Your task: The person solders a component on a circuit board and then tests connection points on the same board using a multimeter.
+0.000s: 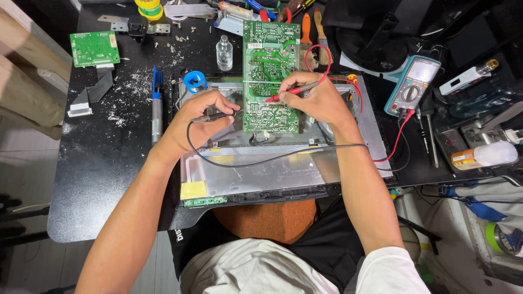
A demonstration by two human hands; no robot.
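Two probes on green board (pixel 271 76): right hand (pixel 318 100) grip pinches red probe (pixel 291 92), left hand (pixel 201 117) grip black probe (pixel 215 116); tips obscured.

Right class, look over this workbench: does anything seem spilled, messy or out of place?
Yes. White powdery debris is scattered over the black table left of the metal panel, and loose screws lie strewn near the top edge.

Black speckled worktable (pixel 103 179) is pretty cluttered: a silver metal monitor back panel (pixel 283 174) sits dead centre, small green circuit board (pixel 95 48) at 10 o'clock, teal multimeter (pixel 412 85) at 2, clear little glass bottle (pixel 224 53) at 12.
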